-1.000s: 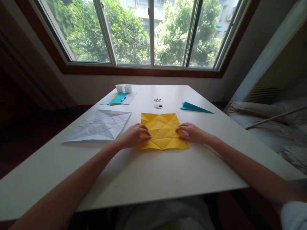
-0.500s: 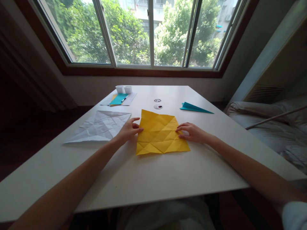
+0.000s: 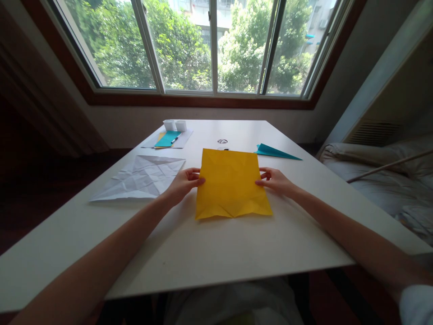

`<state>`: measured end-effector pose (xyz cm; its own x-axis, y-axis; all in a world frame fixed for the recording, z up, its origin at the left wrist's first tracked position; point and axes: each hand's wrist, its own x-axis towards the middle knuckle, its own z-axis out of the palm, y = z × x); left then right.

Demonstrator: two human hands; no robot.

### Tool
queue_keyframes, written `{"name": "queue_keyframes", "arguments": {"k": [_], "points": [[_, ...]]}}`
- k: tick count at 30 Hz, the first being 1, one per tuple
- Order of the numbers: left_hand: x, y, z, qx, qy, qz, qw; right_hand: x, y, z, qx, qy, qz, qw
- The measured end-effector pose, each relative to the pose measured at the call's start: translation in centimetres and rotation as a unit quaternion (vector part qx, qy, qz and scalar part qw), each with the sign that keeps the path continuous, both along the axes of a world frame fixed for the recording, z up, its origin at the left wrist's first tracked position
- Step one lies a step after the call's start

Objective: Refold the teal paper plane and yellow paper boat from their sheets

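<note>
Yellow paper (image 3: pixel 230 180) tilts up off the surface (image 3: pixel 209 253), near edge down, far edge raised; left hand (image 3: pixel 182 184) and right hand (image 3: pixel 275 180) pinch its sides. Two white cups (image 3: pixel 175 125) far back, contents perhaps nothing — unclear.

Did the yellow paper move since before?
Yes. The yellow paper tipped up; its far edge now hides the nearer table hole, held by left hand and right hand.

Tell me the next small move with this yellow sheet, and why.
Probably lower the far edge toward you. Both hands, left and right, pinch the yellow sheet at its side edges; its far part is lifted off the table while the near edge still rests there, creased. The sheet is mid-turn, so finishing the fold or flip seems likeliest.
</note>
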<state>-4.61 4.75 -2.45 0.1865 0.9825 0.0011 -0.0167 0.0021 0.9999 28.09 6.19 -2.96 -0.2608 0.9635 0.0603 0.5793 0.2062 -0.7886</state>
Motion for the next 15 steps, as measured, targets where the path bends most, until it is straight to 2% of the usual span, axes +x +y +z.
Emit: {"name": "queue_keyframes", "arguments": {"k": [7, 11, 15], "points": [[0.00, -0.09, 0.48, 0.015, 0.052, 0.019, 0.998, 0.24, -0.09, 0.46, 0.003, 0.037, 0.025, 0.999], [-0.11, 0.07, 0.58, 0.014, 0.066, 0.027, 0.997, 0.62, 0.21, 0.25, 0.008, 0.014, 0.015, 1.000], [-0.44, 0.40, 0.41, 0.040, 0.099, 0.004, 0.994, 0.84, 0.52, 0.22, 0.030, -0.020, 0.015, 0.999]]}}
